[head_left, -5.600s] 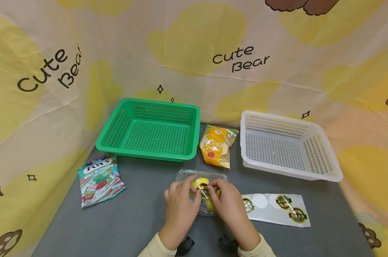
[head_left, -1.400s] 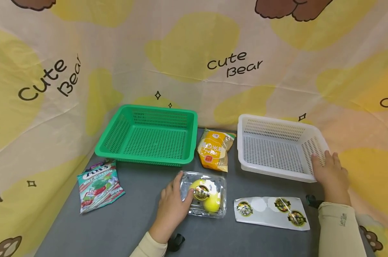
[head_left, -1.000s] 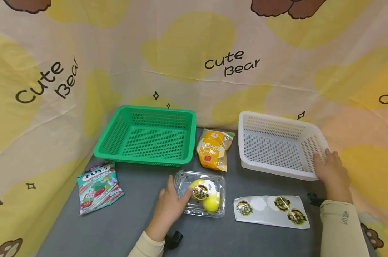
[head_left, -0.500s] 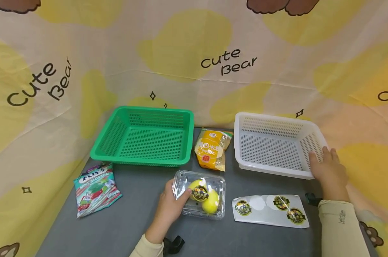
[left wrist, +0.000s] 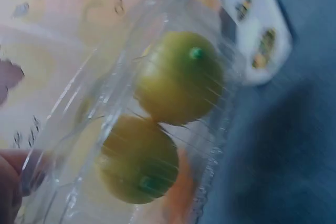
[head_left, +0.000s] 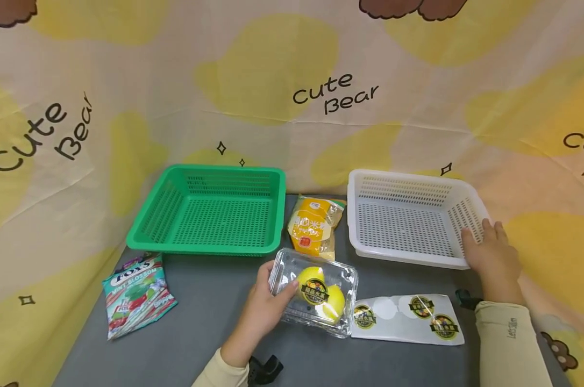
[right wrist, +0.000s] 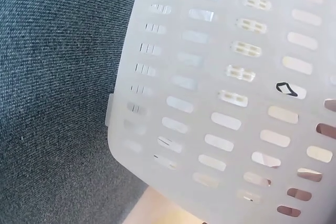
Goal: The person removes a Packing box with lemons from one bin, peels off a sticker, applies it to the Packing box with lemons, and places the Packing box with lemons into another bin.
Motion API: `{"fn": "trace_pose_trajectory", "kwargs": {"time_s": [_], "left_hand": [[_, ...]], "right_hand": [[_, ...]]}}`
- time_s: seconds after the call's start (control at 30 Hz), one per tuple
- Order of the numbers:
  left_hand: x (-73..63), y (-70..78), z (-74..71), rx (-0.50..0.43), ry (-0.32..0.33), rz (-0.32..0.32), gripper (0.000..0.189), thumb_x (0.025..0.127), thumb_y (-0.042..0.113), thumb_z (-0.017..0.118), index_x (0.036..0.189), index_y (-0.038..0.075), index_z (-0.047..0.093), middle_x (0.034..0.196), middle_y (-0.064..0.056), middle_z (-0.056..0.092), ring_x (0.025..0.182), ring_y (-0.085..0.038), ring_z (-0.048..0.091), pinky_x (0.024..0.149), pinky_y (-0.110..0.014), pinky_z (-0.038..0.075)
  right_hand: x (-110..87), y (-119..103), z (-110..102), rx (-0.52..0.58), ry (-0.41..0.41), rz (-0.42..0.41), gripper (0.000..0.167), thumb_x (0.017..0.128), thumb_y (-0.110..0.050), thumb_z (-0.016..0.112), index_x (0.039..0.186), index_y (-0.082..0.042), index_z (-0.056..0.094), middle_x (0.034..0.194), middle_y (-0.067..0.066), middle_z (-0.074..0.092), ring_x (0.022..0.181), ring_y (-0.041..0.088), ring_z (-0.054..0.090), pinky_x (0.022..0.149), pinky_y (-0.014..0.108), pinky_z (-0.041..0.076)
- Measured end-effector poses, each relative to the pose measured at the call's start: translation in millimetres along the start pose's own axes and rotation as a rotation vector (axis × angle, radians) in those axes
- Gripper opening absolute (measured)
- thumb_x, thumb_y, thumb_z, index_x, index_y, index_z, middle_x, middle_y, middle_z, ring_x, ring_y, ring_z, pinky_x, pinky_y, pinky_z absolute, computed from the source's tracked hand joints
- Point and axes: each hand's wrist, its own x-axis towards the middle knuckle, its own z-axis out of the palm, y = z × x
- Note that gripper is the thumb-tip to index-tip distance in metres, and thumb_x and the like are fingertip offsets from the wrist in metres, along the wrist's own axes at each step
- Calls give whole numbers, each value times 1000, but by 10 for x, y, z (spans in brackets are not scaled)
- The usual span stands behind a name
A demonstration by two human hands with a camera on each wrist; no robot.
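Left hand (head_left: 259,307) grips the clear lemon box (head_left: 316,293), apparently tilted; right hand (head_left: 488,251) holds the white basket (head_left: 408,259) corner. Keep the box level.

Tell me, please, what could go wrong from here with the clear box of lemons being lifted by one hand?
The left hand grips the clear lemon box only at its left edge, so the tilted box could slip or pop open and spill its two lemons. Its lower right corner sits over the sticker sheet and might drag it. The right hand holds just one corner of the white basket, which could shift.
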Motion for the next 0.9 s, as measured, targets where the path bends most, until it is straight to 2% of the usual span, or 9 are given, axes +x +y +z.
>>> {"fn": "trace_pose_trajectory", "kwargs": {"time_s": [0.1, 0.23, 0.33, 0.5, 0.6, 0.67, 0.73, 0.83, 0.9], "left_hand": [[76, 192, 95, -68, -42, 33, 68, 98, 33, 77, 150, 7, 42, 117, -19, 65, 94, -26, 64, 76, -43, 53], [257, 527, 258, -91, -74, 74, 70, 98, 37, 75, 153, 8, 42, 123, -20, 65, 103, -29, 64, 88, -50, 53], [459, 797, 418, -91, -92, 109, 73, 98, 39, 74, 155, 8, 40, 125, -22, 64, 102, -30, 65, 89, -52, 54], [868, 1147, 753, -123, -126, 200, 70, 100, 35, 73, 156, 11, 37, 125, -22, 65, 93, -30, 67, 80, -46, 58], [1092, 1266, 934, -116, -132, 252, 75, 102, 33, 70, 164, 17, 30, 146, -20, 58, 114, -36, 66, 94, -51, 56], [1226, 1309, 1035, -107, -141, 290, 79, 105, 31, 68, 169, 23, 23, 163, -14, 44, 136, -36, 56, 108, -53, 47], [1339, 1332, 1123, -95, -152, 323, 78, 106, 29, 66, 170, 29, 21, 172, -4, 30, 151, -33, 39, 118, -54, 35], [1464, 1352, 1248, -79, -179, 359, 72, 109, 25, 62, 170, 32, 25, 173, 2, 27, 156, -30, 31, 121, -54, 32], [1518, 1367, 1342, -46, -185, 358, 68, 110, 27, 60, 169, 34, 28, 172, 3, 31, 153, -27, 36, 119, -52, 35]], "right_hand": [[-4, 33, -6, 1, 7, 3, 92, 107, -64, 20, 165, 3, -1, 169, 36, -7, 130, 79, 23, 97, 85, 30], [-31, 58, -19, 1, 16, 10, 91, 107, -63, 20, 165, 3, 0, 169, 35, -6, 131, 78, 23, 98, 85, 29], [-49, 70, -29, 2, 22, 16, 90, 107, -63, 20, 166, 3, 0, 169, 35, -5, 131, 78, 23, 98, 85, 29], [-73, 63, -53, 2, 27, 7, 90, 108, -62, 20, 165, 4, 2, 169, 36, -4, 130, 79, 23, 99, 85, 28], [-79, 35, -49, 4, 31, -6, 90, 108, -62, 21, 165, 5, 3, 169, 36, -3, 130, 80, 22, 100, 85, 27], [-76, 12, -35, 7, 35, -10, 90, 108, -62, 22, 165, 5, 4, 168, 37, -2, 130, 80, 23, 100, 85, 27], [-71, -6, -13, 8, 42, -12, 90, 108, -62, 22, 165, 5, 4, 168, 37, -1, 130, 79, 23, 101, 84, 27], [-60, -24, 15, 7, 53, -13, 89, 109, -61, 22, 165, 6, 5, 168, 37, 0, 131, 78, 24, 103, 83, 26], [-53, -27, 27, 7, 61, -12, 89, 109, -61, 22, 165, 6, 5, 168, 37, 0, 133, 77, 24, 104, 82, 26]]}}
